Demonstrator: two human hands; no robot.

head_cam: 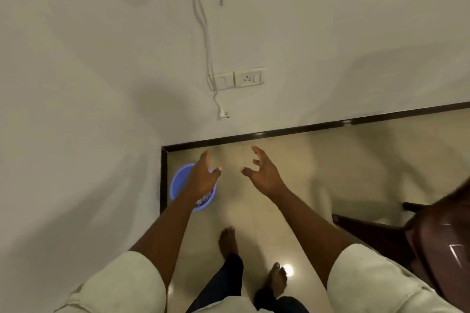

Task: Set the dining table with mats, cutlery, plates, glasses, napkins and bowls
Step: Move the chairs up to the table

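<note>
At the wall corner: you stand barefoot on glossy cream floor tiles (292,168), looking down; a pale wall (101,58) fills the upper half of the view, edged by a dark skirting strip (305,129).
Left hand (203,178): reached forward toward 11 o'clock, fingers straight and loosely spread, thumb out to the side, holding nothing. It hangs in front of the blue tub, hiding its middle; whether it touches the tub, you cannot tell.
Right hand (262,170): reached forward toward 12 o'clock, fingers apart and a little curled, thumb pointing at the left hand, holding nothing. The two hands are near each other, a gap of bare tile between them.
Blue tub (178,183): round plastic, on the floor in the corner at 11 o'clock, just beside the skirting. Something pale and blurred lies inside near its lower rim; too smeared to name.
Table things: no mats, plates or glasses can be made out; only the tub's blurred contents.
Socket plate (237,78): on the wall at 12 o'clock, a white cable (203,25) hanging past it with a loose plug (223,114) dangling below.
Dark wooden furniture (437,241): at 4 o'clock, glossy brown, partly cut off by the edge.
Feet (278,279): at 6 o'clock, dark trousers (229,279) above them, pale sleeves (122,284) on both arms.
</note>
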